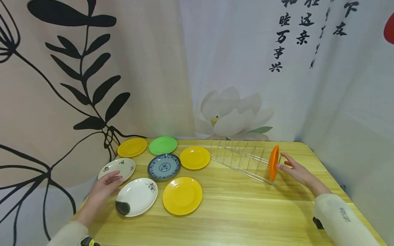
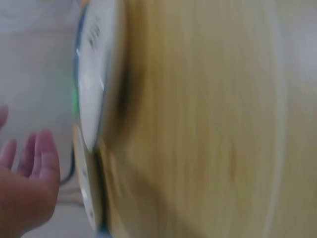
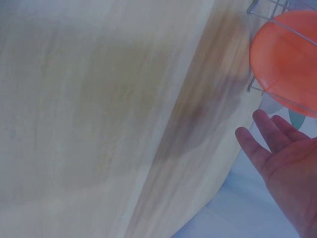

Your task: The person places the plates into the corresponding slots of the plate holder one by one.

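An orange plate (image 1: pixel 273 163) stands on edge at the right end of a metal wire dish rack (image 1: pixel 243 160). My right hand (image 1: pixel 296 171) is just right of it, fingers spread and loosely bent; in the right wrist view the hand (image 3: pixel 290 163) holds nothing and the orange plate (image 3: pixel 287 59) is beyond its fingertips. My left hand (image 1: pixel 106 186) hovers by two white plates, the floral-rimmed one (image 1: pixel 126 166) behind it and the one with a dark patch (image 1: pixel 140 196) to its right. In the left wrist view the left hand (image 2: pixel 29 183) has relaxed fingers and grips nothing.
Yellow plates lie at the back left (image 1: pixel 132 147), middle (image 1: pixel 195 158) and front (image 1: pixel 182 195). Between them are a green plate (image 1: pixel 163 145) and a blue patterned plate (image 1: pixel 164 166). The wooden table (image 1: pixel 246 212) meets a printed curtain (image 1: pixel 154 85) behind.
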`<state>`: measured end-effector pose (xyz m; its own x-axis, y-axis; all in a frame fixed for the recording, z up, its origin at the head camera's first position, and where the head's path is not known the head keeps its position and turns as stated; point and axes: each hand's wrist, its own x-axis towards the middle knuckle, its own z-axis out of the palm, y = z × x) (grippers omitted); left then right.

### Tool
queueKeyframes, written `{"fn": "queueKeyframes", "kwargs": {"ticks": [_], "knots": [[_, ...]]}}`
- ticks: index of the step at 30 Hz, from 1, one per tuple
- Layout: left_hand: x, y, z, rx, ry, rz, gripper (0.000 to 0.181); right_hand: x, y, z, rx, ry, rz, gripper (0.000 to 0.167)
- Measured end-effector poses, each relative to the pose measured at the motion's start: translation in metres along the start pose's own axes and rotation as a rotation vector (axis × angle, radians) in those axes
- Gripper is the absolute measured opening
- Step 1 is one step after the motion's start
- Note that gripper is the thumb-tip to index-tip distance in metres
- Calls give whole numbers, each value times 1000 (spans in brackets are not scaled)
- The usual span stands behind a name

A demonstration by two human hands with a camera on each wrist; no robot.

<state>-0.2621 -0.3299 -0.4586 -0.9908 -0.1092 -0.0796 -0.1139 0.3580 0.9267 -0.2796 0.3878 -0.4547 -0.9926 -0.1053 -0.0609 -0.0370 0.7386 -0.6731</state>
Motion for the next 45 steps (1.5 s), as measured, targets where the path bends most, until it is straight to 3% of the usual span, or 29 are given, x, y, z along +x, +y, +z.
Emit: {"fn": "queueKeyframes", "kwargs": {"ticks": [3,8,18,25,36,45], "knots": [[1,-11,-14,81,-62,23,69,0,-1,1,-3,-4,5,82],[3,-26,-27,90,-122,-21,71,0,-1,2,5,-12,8,82],[10,-44,-31,18,-220,-93,71,-2,-2,1,9,-27,32,83],[11,-47,-26,64,-285,-49,70,-2,-1,1,15,-30,23,83],[15,-44,-14,167,-237,-83,66,-2,0,1,27,-22,14,82],[14,-44,-14,151,-215,-53,60,-3,-2,1,23,-31,17,83]]}}
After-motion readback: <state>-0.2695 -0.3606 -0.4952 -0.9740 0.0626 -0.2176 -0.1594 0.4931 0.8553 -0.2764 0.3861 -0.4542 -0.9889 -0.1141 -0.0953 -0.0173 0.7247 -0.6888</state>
